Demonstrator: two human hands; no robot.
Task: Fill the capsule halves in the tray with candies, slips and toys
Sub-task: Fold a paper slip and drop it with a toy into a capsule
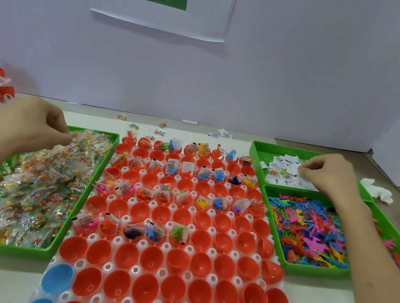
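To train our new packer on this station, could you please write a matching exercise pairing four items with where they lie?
Items:
1 candy packets
2 paper slips
3 plastic toys
4 blue capsule halves

Places:
A near-left corner of the white tray
B far right green tray
C left green tray
D near right green tray

Pairs: 1-C, 2-B, 3-D, 4-A
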